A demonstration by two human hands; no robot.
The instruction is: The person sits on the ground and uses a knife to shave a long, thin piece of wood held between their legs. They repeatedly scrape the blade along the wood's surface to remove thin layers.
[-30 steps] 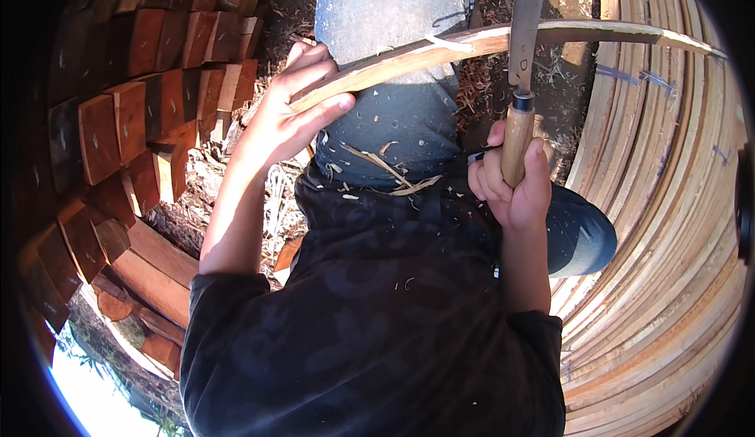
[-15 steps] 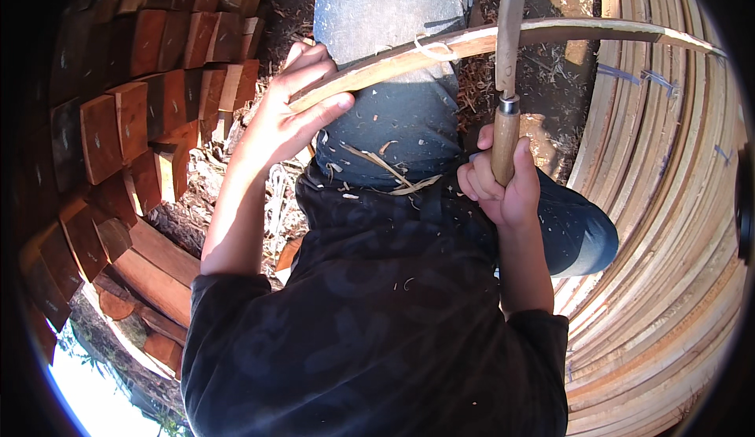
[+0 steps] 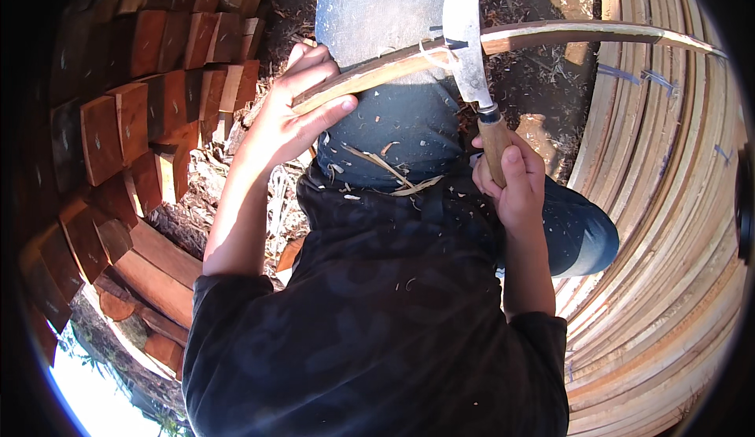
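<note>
A long wooden strip (image 3: 377, 73) lies across my thigh in its blue jeans (image 3: 385, 4) and runs off to the far right. My left hand (image 3: 291, 114) grips its near-left end, thumb on the near side. My right hand (image 3: 515, 181) is wrapped around the wooden handle of a broad-bladed knife (image 3: 467, 36). The blade crosses over the strip with its tip pointing away from me, its flat face showing. A thin pale curl of shaving (image 3: 435, 55) hangs on the strip just left of the blade. Whether the edge bites into the wood, I cannot tell.
Stacked reddish wood blocks (image 3: 145, 122) rise on the left. A bundle of long pale strips (image 3: 629, 280), tied here and there with bluish bands, fills the right side. Shavings (image 3: 393, 173) lie on my lap and on the ground.
My right hand has swung the knife blade leftward along the strip and turned its flat face up into view. My left hand and the strip have barely shifted.
</note>
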